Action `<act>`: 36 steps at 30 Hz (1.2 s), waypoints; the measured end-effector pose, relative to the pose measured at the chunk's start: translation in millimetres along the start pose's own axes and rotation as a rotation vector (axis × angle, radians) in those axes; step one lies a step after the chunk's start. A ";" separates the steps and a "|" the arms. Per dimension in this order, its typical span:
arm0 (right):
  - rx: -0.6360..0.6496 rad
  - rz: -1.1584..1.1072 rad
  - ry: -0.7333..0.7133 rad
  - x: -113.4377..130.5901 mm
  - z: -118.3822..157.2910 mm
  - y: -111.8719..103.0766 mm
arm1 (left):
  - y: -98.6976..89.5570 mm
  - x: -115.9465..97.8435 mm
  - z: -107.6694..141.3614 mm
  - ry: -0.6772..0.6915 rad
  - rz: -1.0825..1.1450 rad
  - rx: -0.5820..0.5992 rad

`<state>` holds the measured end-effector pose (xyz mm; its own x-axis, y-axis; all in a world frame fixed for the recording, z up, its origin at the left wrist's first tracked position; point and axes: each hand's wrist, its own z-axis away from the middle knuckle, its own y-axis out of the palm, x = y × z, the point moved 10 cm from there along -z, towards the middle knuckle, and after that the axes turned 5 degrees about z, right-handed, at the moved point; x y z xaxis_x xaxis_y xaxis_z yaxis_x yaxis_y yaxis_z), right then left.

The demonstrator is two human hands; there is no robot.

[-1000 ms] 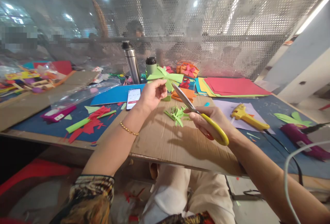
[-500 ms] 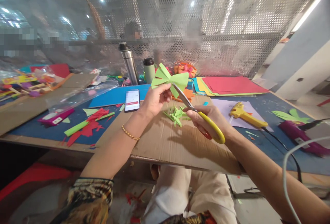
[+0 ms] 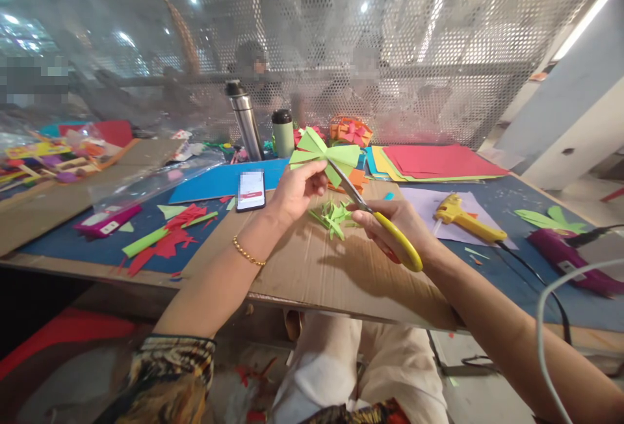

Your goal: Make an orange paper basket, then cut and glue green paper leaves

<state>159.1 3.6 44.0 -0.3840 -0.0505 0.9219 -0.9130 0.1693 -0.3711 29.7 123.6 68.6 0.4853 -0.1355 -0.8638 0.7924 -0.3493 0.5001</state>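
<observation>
My left hand [image 3: 303,186] pinches the lower edge of a light green paper piece [image 3: 314,144] with several fanned petals. In my right hand [image 3: 390,225] are scissors [image 3: 400,242] with yellow handles. Their blades point up and left, and the tips meet the green paper close to my left fingertips. Below, a small heap of green paper strips [image 3: 334,218] lies on the brown cardboard [image 3: 312,268].
A phone [image 3: 251,190] lies left of my left hand, with a steel bottle [image 3: 245,121] and a green bottle [image 3: 282,132] behind. A yellow glue gun [image 3: 463,219] rests at right on lilac paper. Red sheets [image 3: 443,160] are stacked at the back right.
The green paper has tilted and moved slightly down and right, with its petals spread differently. The scissor blades look closer together, and the handles have shifted slightly left.
</observation>
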 end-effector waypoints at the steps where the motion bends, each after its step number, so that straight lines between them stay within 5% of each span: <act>1: -0.004 -0.003 0.001 -0.3 0.1 -0.2 | 0.1 0.1 0.0 0.000 0.005 -0.001; 22: -0.003 0.041 -0.022 -15.6 -7.4 -2.1 | -1.4 -4.1 -5.4 0.002 0.028 0.040; 31: 0.022 0.054 -0.038 2.5 -1.7 -6.5 | -13.9 -23.0 -19.1 0.064 0.025 0.079; 36: -0.176 -0.020 -0.028 0.0 -4.5 -34.5 | -11.3 -24.2 -18.1 0.025 0.038 0.104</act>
<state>191.3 2.3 57.4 -0.3722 -0.0824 0.9245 -0.8831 0.3379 -0.3254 15.7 147.6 85.0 0.5242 -0.1274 -0.8420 0.7315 -0.4389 0.5218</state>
